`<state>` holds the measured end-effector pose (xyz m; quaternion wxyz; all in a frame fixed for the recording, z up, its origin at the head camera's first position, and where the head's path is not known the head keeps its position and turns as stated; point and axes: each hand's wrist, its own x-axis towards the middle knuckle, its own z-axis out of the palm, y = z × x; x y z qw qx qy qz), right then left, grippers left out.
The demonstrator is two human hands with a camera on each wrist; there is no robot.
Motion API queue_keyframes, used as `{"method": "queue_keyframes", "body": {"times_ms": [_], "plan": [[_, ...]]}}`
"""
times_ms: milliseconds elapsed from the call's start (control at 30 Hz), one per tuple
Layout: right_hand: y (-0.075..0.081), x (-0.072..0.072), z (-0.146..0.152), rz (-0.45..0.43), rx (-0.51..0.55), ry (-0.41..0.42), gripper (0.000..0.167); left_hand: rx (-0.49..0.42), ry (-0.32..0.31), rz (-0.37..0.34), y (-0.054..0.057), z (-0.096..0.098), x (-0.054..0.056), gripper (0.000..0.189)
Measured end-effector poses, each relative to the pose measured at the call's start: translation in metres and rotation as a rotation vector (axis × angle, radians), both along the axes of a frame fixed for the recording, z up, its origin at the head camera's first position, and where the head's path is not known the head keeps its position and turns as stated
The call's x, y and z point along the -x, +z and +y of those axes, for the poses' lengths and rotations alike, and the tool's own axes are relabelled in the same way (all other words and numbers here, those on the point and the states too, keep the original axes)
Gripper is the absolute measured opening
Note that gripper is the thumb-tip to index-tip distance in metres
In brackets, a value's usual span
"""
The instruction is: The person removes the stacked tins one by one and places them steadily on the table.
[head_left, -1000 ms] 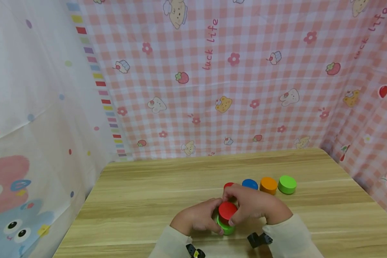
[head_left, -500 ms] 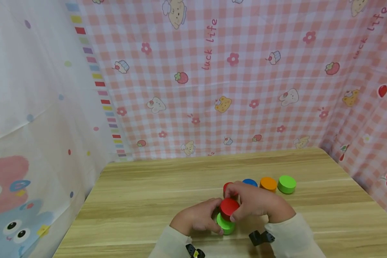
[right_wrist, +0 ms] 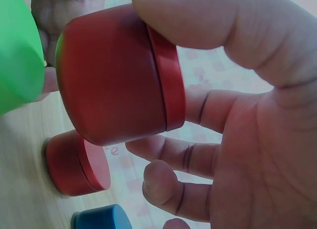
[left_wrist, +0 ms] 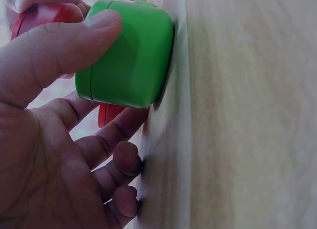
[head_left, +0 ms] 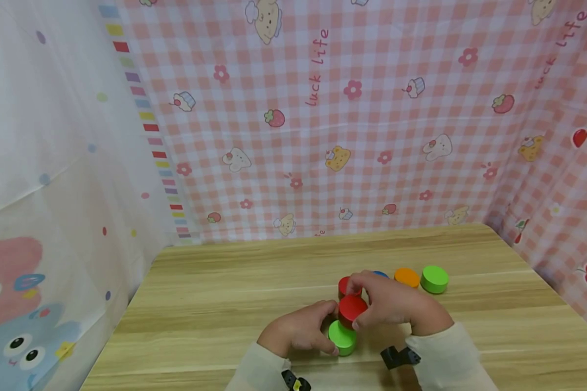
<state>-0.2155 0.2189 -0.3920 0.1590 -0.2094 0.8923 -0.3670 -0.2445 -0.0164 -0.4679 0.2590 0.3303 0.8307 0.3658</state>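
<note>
My right hand (head_left: 396, 305) pinches a round red lidded tin (head_left: 353, 309) between thumb and fingers. In the right wrist view this red tin (right_wrist: 111, 78) is tilted, its lid seam showing near the palm. Just in front of it, a bright green tin (head_left: 342, 339) stands on the table, with my left hand (head_left: 299, 329) gripping its side. The left wrist view has the thumb pressed against the green tin (left_wrist: 131, 53) and fingers behind it. From the head, the red tin overlaps the far edge of the green one; the right wrist view shows them apart.
Behind the hands stand another red tin (head_left: 344, 286), a partly hidden blue tin (head_left: 381, 274), an orange tin (head_left: 407, 278) and a second green tin (head_left: 435, 279). The wooden table (head_left: 215, 288) reaches back to a checked pink cloth (head_left: 293, 146).
My right hand has carried the red tin up and away from above the green tin, slightly to the right, exposing the green top. The left hand has stayed put on the green tin.
</note>
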Motion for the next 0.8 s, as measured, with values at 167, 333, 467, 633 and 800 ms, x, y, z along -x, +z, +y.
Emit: {"method": "queue_keyframes", "body": {"times_ms": [167,333,467,633,800], "plan": [[0.001,0.000,0.003,0.027,-0.006,-0.030,0.043,0.008,0.017,0.000,0.002,0.000,-0.003,0.048],[0.003,0.002,0.008,0.054,-0.016,-0.052,0.044,-0.008,0.020,-0.001,0.001,0.000,-0.003,0.045],[0.003,0.004,0.012,0.058,-0.024,-0.082,0.045,-0.012,0.018,-0.006,0.001,0.000,-0.003,0.045],[0.005,0.003,0.017,0.083,-0.022,-0.114,0.045,-0.008,0.017,0.001,0.001,0.000,-0.003,0.045],[0.007,0.003,0.023,0.132,-0.013,-0.116,0.043,-0.009,0.020,0.011,0.001,0.000,-0.004,0.045]]}}
